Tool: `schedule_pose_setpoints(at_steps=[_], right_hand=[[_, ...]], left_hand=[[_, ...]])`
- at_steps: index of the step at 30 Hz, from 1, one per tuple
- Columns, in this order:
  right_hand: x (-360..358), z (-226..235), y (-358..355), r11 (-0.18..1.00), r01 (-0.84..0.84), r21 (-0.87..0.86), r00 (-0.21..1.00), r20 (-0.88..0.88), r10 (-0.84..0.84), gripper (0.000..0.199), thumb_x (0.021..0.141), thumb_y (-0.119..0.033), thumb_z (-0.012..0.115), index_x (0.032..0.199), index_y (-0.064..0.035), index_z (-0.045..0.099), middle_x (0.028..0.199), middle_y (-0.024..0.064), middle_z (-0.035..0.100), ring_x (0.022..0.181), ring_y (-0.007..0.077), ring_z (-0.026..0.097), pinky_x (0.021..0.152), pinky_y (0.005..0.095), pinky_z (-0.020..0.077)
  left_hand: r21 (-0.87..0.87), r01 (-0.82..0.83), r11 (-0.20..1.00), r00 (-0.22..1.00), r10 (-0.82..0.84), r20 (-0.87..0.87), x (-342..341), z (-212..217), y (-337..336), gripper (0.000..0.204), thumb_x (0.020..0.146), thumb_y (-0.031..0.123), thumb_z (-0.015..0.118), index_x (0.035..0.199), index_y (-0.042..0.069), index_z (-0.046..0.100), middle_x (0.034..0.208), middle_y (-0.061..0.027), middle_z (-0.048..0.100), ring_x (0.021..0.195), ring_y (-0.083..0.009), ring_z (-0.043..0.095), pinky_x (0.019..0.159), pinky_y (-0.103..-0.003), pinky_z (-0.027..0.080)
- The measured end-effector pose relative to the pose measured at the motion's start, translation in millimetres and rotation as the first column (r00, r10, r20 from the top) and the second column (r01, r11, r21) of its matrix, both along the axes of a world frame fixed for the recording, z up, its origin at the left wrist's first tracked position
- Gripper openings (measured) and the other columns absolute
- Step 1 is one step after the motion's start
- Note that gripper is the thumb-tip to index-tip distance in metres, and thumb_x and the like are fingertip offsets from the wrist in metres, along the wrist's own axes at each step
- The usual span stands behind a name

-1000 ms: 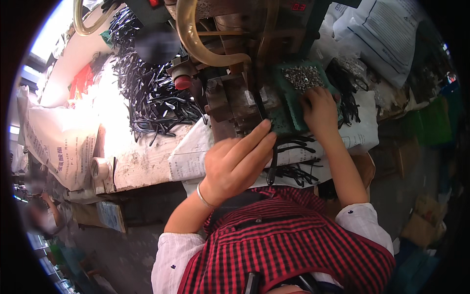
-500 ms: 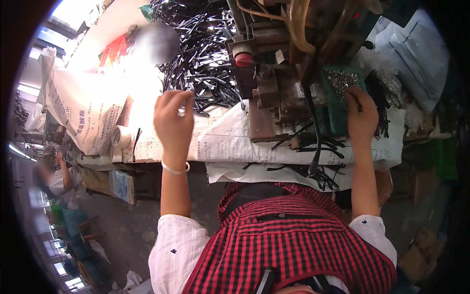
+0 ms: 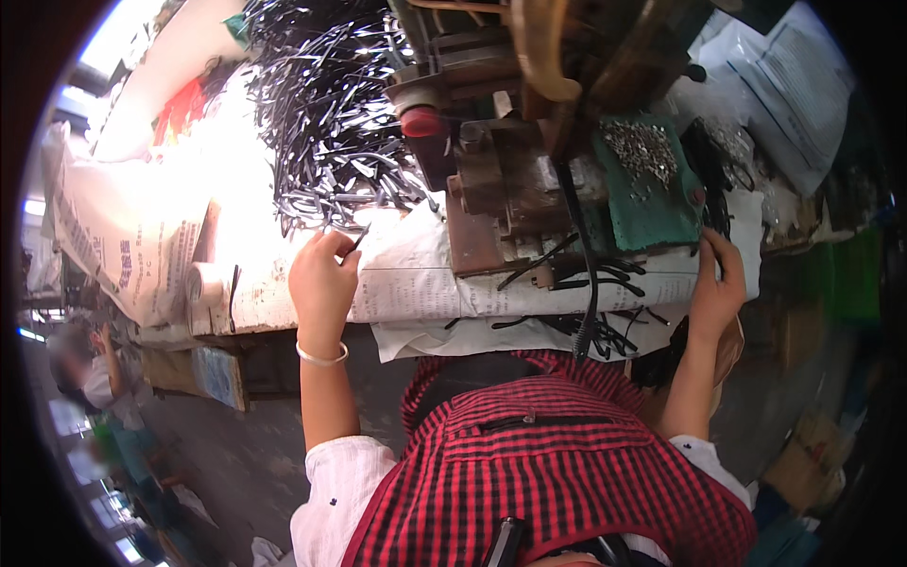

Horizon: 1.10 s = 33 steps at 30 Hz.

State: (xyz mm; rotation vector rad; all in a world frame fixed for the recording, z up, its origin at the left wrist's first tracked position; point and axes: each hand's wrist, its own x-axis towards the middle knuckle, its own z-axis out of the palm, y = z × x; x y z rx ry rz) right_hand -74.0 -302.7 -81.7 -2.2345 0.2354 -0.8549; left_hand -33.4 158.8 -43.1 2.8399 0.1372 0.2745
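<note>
My left hand [image 3: 323, 283] is at the bench's front left, its fingertips pinched on a slim black strip that looks like a glasses temple [image 3: 358, 240]. Beyond it spreads a big heap of similar black temples [image 3: 340, 142]. My right hand [image 3: 720, 288] is at the near right corner of a green tray [image 3: 652, 222], which carries small shiny metal parts [image 3: 641, 151]. Its thumb and fingers come together; whatever is between them is too small to make out. Between my hands stands a dark metal machine [image 3: 501, 180] with a red knob [image 3: 420, 121].
Several black temples [image 3: 605, 274] lie on white printed sheeting [image 3: 406, 283] before the machine. A tape roll [image 3: 206, 283] and a white sack [image 3: 132, 236] are at left. Plastic bags [image 3: 779, 94] lie at far right. Another person [image 3: 99, 369] sits far left.
My right hand has moved from the metal parts toward me, to the tray's near corner. My left hand has drawn back from the heap, and the black strip now shows in its fingers. The view has shifted.
</note>
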Motion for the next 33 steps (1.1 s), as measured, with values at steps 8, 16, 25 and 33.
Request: schedule_pose_setpoints(at_steps=[8,16,25,33], right_hand=[[95.6,78.7,114.2,0.902,-0.430,0.019,0.863,0.301,0.405,0.018,0.084,0.000,0.071,0.102,-0.0010,0.071,0.093,0.0087,0.070,0.088,0.0230,0.068,0.081,0.0313,0.0517],[85.6,63.0,149.0,0.728,-0.516,0.452,0.853,0.349,0.388,0.043,0.085,-0.002,0.072,0.125,-0.0009,0.055,0.093,0.0066,0.069,0.090,0.0127,0.066,0.083,0.0259,0.0501],[67.8,100.8,158.2,0.484,-0.554,0.678,0.803,0.281,0.525,0.052,0.087,0.000,0.067,0.136,-0.0004,0.049,0.115,0.0119,0.069,0.102,0.0158,0.068,0.089,0.0263,0.0501],[93.7,71.9,74.8,0.770,-0.402,0.496,0.905,0.092,0.414,0.052,0.089,0.003,0.065,0.138,-0.0068,0.055,0.126,0.0109,0.066,0.118,0.0205,0.062,0.100,0.0319,0.0489]], left_hand=[[-0.409,0.478,0.777,0.847,-0.285,0.449,-4.3,-9.7,-83.2,0.017,0.081,-0.003,0.074,0.096,0.002,0.067,0.091,-0.0106,0.073,0.074,-0.0209,0.067,0.071,-0.032,0.054],[-0.658,0.627,0.417,0.756,-0.529,0.385,-57.6,-6.1,-119.8,0.011,0.089,-0.005,0.064,0.099,-0.003,0.063,0.094,-0.0181,0.073,0.084,-0.0261,0.071,0.079,-0.033,0.056],[-0.187,0.698,0.691,0.518,-0.306,0.799,-12.2,55.6,-105.1,0.020,0.086,-0.009,0.066,0.105,-0.003,0.065,0.100,-0.0200,0.071,0.079,-0.0256,0.070,0.068,-0.034,0.059],[0.329,0.734,0.594,0.201,-0.653,0.730,33.0,47.9,-165.4,0.023,0.070,0.004,0.077,0.093,0.006,0.073,0.100,-0.0093,0.070,0.058,-0.0100,0.057,0.049,-0.024,0.043]])
